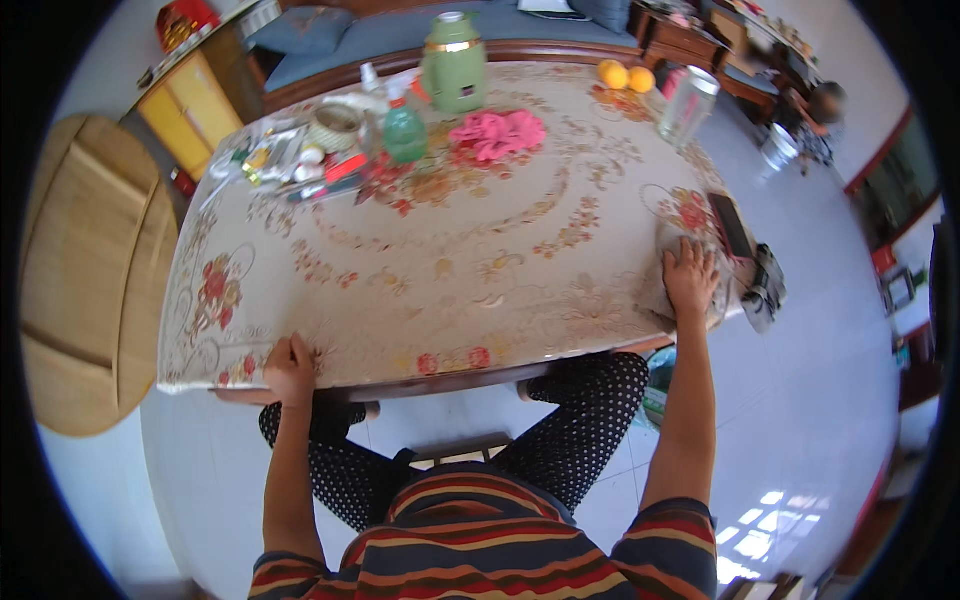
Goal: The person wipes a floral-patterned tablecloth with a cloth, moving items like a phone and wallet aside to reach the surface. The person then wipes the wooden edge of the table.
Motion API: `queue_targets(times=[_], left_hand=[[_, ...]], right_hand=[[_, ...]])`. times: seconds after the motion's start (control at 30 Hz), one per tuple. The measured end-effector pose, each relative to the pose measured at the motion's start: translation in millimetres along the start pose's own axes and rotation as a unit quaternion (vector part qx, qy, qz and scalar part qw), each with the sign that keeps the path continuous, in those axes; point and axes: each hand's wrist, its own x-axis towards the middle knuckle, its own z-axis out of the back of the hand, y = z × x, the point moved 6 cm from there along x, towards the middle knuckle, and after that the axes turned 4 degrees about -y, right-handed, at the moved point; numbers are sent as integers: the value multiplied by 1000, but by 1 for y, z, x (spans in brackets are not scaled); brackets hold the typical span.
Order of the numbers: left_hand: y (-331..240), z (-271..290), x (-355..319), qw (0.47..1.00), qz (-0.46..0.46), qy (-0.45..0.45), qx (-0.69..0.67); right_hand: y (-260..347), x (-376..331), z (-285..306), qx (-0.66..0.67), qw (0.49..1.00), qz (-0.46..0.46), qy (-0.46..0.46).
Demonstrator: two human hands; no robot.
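Observation:
My right hand (690,276) lies palm down on a grey-beige cloth (655,290) at the right side of the table, its fingers spread over it. Close by are a dark phone (732,226), just beyond the hand, and a crumpled grey-black item (766,290) at the table's right edge. At the near left edge, my left hand (290,370) rests in a closed fist against the flowered tablecloth (440,300). Whatever its curled fingers may hold is hidden.
Along the far side stand a green thermos jug (456,65), a green spray bottle (404,130), a pink cloth (497,134), oranges (626,76) and a clear jar (688,108). Small clutter surrounds a round bowl (336,125). A round wooden board (95,275) leans at left. Another person (815,120) sits far right.

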Motion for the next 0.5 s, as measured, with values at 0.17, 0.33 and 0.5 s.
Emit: queue_targets(times=[0.17,0.33,0.5], left_hand=[[-7,6,3,1000,5,5,-20],[-11,13,3,999,1,-4,-37],[-9,12,2,998,0,-20,-54]], right_hand=[[76,-46,13,0,995,102,11],[198,-119,39,66,966,248,29],[319,-200,70,171,906,384,59]])
